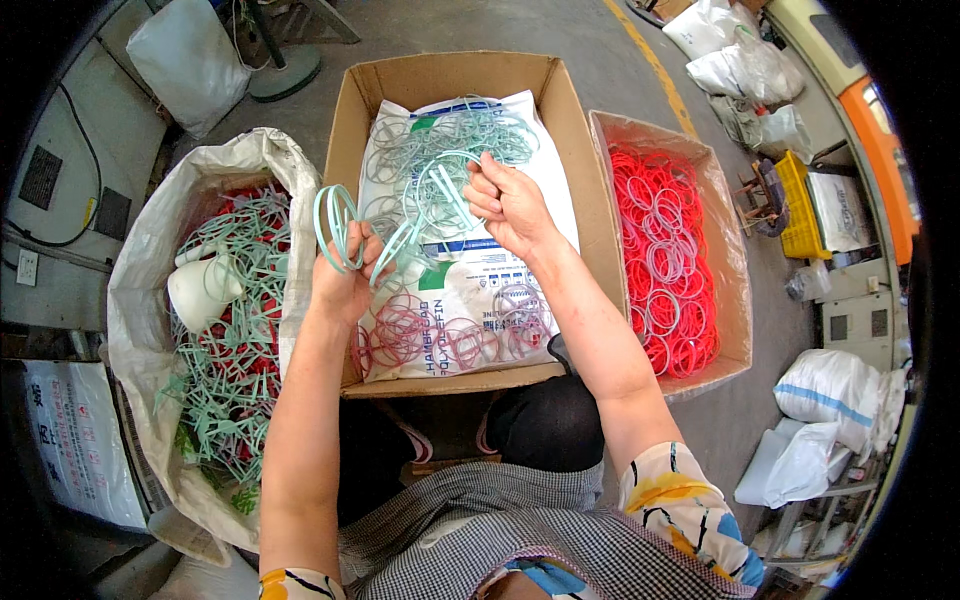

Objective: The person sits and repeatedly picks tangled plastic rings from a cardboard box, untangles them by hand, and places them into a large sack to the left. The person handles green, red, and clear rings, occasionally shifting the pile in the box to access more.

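My left hand (349, 266) is closed around several pale green plastic rings (337, 225), which stand up from the fingers. A pale green plastic piece (401, 244) also sticks out on its right side. Higher and to the right, my right hand (506, 202) pinches a pale green molded strip (448, 191) with a curved part and straight prongs. Both hands hover over a cardboard box (592, 225). Inside it, a printed white plastic sack (480, 274) bears loose clear-green rings (457, 135) at the far end and pink-tinted rings (405, 330) at the near end.
A white woven sack (135, 300) at left contains green plastic scraps (232, 405) and a white cup-like piece (202, 292). At right, a lined carton (727, 300) is filled with red rings (675, 322). Beyond it are a yellow crate (799, 210) and white bags (825, 390).
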A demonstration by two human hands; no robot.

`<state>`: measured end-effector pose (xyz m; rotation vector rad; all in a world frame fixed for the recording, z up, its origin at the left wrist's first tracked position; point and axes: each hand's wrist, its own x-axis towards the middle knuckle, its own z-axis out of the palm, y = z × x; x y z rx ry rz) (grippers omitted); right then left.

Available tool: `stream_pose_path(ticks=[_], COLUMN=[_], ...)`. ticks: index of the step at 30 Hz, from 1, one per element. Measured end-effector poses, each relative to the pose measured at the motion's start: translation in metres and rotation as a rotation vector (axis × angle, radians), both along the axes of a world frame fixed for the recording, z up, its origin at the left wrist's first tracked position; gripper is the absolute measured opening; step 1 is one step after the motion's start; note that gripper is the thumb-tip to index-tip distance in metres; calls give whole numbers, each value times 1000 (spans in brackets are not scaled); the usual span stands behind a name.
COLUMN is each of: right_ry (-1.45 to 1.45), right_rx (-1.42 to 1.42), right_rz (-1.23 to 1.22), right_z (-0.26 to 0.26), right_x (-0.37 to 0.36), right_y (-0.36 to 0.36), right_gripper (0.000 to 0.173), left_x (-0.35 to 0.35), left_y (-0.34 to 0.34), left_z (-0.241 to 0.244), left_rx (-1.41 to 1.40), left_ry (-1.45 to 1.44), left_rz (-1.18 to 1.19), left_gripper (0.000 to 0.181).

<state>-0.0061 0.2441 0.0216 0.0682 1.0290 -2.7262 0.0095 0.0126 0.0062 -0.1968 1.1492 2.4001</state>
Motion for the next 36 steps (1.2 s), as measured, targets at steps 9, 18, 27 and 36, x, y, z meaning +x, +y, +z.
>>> stream_pose_path(ticks=[9, 18, 27, 36], right_ry=[59, 179, 109, 39], right_rx=[127, 580, 260, 93], right_rz=[11, 77, 161, 238], right_z=[9, 21, 12, -5], right_x=[4, 10, 10, 10], right_y=[-10, -33, -33, -39], right_gripper=[27, 22, 20, 20], left_x=[-5, 2, 5, 3], left_y=[-8, 7, 9, 14], left_z=[-6, 7, 13, 0], left_rx=[311, -293, -623, -490], left_ry=[-115, 183, 438, 403], left_rz=[15, 214, 149, 236], left_gripper=[18, 20, 14, 20])
